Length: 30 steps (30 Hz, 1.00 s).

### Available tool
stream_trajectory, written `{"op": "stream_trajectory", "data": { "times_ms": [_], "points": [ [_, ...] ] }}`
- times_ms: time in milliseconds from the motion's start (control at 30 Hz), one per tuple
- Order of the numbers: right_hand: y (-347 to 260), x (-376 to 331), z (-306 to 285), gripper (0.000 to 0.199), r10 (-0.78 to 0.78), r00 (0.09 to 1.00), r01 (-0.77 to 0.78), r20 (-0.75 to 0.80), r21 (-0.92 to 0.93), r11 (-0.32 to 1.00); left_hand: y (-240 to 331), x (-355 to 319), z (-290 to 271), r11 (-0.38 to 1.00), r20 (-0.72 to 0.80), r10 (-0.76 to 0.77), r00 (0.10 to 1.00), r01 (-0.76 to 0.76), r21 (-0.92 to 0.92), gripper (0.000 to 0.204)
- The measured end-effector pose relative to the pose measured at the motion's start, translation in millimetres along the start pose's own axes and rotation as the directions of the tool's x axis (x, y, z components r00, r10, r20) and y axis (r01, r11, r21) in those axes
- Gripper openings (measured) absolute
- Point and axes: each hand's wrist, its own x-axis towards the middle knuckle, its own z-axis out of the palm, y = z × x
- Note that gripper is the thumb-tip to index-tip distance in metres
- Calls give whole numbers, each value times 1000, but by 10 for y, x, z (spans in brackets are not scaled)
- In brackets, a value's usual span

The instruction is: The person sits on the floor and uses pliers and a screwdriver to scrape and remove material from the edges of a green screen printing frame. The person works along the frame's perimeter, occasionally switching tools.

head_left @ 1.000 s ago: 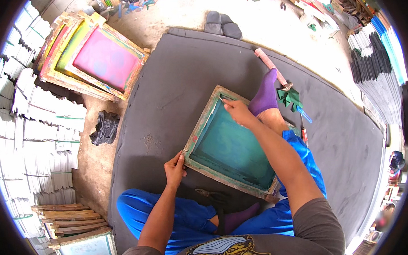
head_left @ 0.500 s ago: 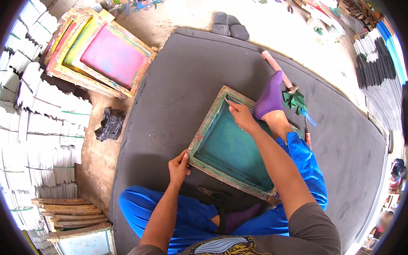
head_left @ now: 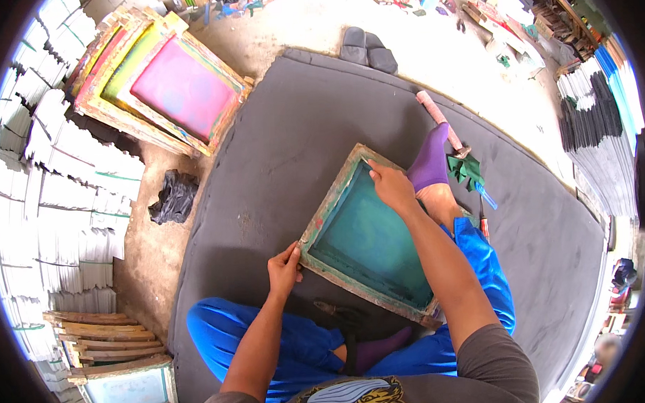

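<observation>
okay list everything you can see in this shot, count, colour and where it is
Screen frame: one, teal mesh, wooden rim, on the mat at centre.
Mat: one, dark grey, on the floor.
Stacked frames: several, pink and yellow-green, upper left.
Plastic bag: one, black, left of the mat.
Wooden frames: a pile, lower left.
Sandals: a pair, dark, beyond the mat.
Left hand: grips the frame's near corner.
Right hand: fingers on the far rim.

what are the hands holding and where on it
Left hand grips the teal-meshed wooden screen frame at its near-left corner; right hand presses its far corner.
</observation>
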Motion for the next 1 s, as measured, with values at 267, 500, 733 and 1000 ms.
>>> {"op": "stream_trajectory", "data": {
  "times_ms": [267,500,733,1000],
  "points": [
    [-75,50,-54,43,-34,999,37,38,-78,996,9,17,11,1000,-19,-13,1000,13,7,39],
    [-378,83,-141,36,-58,994,84,87,-332,939,1,-21,20,1000,-20,16,1000,-16,6,38],
    [-201,284,-96,34,-182,982,183,41,-13,983,9,4,37,1000,-17,18,1000,-18,11,38],
    [-76,109,136,43,58,988,-116,146,433,894,-41,12,-2,999,-23,30,999,-29,30,38]
  ]
}}
